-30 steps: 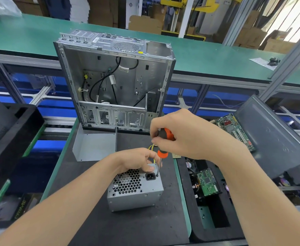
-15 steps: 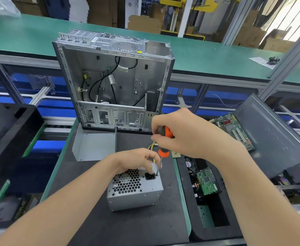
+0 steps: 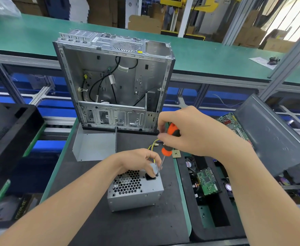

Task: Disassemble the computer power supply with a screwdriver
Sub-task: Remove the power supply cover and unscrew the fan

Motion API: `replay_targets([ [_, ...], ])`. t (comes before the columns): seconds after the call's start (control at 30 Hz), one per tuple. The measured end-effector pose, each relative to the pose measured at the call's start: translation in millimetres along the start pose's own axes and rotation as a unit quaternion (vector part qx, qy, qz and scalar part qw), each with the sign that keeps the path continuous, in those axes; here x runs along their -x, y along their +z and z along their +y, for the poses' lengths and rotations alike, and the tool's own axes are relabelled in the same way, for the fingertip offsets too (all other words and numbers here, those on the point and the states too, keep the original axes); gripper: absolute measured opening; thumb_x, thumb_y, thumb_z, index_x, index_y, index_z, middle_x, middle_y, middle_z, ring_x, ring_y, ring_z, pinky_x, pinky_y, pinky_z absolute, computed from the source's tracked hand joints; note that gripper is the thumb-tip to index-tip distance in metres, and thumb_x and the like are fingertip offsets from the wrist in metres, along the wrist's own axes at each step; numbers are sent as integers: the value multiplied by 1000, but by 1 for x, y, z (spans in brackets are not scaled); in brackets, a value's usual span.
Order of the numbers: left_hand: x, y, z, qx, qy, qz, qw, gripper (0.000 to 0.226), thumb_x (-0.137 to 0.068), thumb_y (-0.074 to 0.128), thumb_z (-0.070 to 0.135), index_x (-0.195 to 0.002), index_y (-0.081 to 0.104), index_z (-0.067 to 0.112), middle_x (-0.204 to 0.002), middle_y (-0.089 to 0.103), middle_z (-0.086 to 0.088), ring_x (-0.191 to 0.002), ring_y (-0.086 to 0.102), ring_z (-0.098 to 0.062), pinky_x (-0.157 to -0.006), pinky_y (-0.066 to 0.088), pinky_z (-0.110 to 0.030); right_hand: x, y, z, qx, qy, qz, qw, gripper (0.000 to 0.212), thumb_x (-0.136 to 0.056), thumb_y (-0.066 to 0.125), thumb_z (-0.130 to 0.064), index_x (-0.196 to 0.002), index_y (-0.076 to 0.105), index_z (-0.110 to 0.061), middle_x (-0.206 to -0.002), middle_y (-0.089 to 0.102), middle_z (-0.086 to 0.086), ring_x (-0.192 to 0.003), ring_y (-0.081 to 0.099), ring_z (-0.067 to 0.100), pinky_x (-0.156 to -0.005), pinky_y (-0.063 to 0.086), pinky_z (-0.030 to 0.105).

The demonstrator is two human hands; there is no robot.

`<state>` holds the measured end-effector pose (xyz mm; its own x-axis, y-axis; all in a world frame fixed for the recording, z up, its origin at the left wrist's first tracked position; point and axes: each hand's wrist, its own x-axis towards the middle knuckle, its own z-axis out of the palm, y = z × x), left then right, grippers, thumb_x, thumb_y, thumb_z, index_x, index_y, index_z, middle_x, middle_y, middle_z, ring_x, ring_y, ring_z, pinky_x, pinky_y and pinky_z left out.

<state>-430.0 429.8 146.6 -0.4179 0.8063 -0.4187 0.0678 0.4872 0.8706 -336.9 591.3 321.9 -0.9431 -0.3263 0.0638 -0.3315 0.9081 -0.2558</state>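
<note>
The power supply (image 3: pixel 135 190), a grey metal box with a honeycomb fan grille, stands on the black mat of the desk (image 3: pixel 96 219). The gutted computer case (image 3: pixel 113 82) rises behind it.

The left hand (image 3: pixel 138 161) reaches over the power supply from its left. Its fingers are curled down over the far edge by the black mains socket (image 3: pixel 150 177), gripping the box. The right hand (image 3: pixel 186 132) sits above and to the right of the power supply, fingers wrapped round the orange-and-black handle of the screwdriver (image 3: pixel 170 137).

The tool's long axis slopes down and leftward from that hand. Its tip meets the grille face at the far right corner, just beside the socket and the left fingertips. Whether the tip is seated in a screw head is too small to tell.

By my reading, 1 corner screw is being worked. The turn depends on keeping the shaft in line with that screw while the left hand stops the box twisting.
</note>
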Motion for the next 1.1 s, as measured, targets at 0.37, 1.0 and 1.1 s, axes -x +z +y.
replay_targets([
  [0.37,0,1,-2,36,-3,-20,999,33,-73,80,21,-103,69,15,-105,63,-9,-98,59,-24,-96,45,-44,0,0,-8,32,3,-7,999,19,-98,61,-44,-93,57,-27,-78,63,-11,-75,58,7,-72,55,42],
  [1.0,4,0,-1,1,15,-16,1000,23,-87,69,3,-107,68,15,-129,63,-4,-127,54,-17,-105,44,-41,2,-9,-13,5,-51,-100,994,27,-85,68,-15,-101,60,-35,-100,51,-10,-82,56,2,-69,47,22],
  [1.1,4,1,0,-12,17,-12,1000,24,-89,67,3,-107,70,19,-132,61,-3,-131,51,-19,-106,44,-40,1,-4,-15,39,-36,-63,997,12,-92,67,-35,-98,59,-31,-88,53,-12,-79,55,6,-69,50,33],
])
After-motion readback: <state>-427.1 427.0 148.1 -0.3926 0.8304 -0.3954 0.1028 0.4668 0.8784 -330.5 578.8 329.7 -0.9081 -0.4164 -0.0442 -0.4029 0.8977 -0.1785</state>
